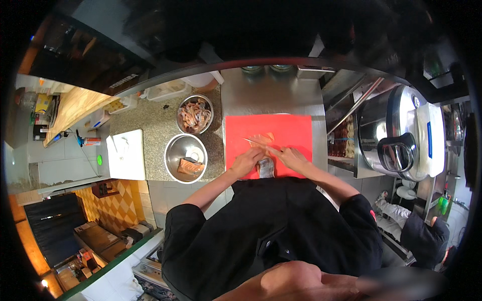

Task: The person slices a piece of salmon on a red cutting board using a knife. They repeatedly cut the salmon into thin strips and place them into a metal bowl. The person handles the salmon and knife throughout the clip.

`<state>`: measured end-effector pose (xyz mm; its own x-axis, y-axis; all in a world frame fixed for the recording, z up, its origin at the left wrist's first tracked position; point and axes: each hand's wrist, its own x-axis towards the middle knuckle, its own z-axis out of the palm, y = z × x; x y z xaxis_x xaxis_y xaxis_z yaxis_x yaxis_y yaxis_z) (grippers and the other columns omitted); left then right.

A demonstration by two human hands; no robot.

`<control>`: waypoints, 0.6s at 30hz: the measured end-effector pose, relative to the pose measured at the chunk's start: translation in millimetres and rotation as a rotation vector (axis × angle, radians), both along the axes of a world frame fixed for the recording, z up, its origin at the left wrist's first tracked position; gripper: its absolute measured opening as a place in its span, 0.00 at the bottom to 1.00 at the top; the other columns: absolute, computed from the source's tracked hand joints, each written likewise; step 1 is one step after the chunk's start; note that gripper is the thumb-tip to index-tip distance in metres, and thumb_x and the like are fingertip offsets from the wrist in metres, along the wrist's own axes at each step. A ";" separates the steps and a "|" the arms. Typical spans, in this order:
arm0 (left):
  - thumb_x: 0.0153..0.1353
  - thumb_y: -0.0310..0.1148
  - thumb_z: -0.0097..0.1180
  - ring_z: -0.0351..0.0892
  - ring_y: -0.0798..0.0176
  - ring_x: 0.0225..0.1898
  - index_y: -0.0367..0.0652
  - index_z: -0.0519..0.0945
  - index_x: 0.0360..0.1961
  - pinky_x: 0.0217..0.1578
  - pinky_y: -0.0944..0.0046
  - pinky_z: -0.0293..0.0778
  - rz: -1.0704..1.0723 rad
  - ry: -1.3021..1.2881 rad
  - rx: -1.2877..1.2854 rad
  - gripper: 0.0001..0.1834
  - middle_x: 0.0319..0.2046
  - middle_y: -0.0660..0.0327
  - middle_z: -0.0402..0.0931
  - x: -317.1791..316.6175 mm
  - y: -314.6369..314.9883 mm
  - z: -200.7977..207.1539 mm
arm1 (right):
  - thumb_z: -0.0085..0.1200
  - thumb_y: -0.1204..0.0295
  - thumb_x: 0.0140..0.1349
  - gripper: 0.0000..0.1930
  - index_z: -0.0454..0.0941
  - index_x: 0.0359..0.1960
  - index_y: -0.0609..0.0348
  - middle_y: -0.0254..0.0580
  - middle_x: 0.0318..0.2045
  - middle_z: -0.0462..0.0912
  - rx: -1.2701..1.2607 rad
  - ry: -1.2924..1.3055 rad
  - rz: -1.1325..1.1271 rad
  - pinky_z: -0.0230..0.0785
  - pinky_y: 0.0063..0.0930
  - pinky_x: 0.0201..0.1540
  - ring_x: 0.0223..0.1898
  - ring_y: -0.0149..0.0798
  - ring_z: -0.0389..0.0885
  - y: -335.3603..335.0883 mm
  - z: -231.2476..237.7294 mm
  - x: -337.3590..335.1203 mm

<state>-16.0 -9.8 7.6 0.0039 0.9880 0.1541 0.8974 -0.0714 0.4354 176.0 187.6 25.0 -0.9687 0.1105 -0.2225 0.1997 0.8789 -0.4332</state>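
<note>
On a red cutting board [296,131] lies a piece of salmon with grey, silvery skin [266,168], close to its near edge. My left hand [246,161] is closed with its fingertips pressed on the salmon. From the right, my right hand [292,157] grips a knife [255,142], whose thin blade points left across the board. Thin orange slices of salmon [262,137] lie just beyond the blade. My fingers hide part of the fish and most of the knife's handle.
Left of the board stand a steel bowl holding a salmon piece [191,166] and another bowl of fish strips [195,116]. A white board [126,154] lies further left. A large steel cooker [389,133] stands at right; a dark shelf edge [241,64] overhangs the far side.
</note>
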 end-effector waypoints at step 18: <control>0.64 0.29 0.59 0.80 0.58 0.58 0.42 0.84 0.57 0.48 0.60 0.86 0.013 0.049 0.018 0.20 0.57 0.62 0.79 15.0 -6.9 -4.7 | 0.49 0.74 0.69 0.38 0.60 0.79 0.25 0.59 0.33 0.80 -0.082 0.027 -0.046 0.80 0.53 0.33 0.29 0.61 0.85 21.7 -2.2 74.7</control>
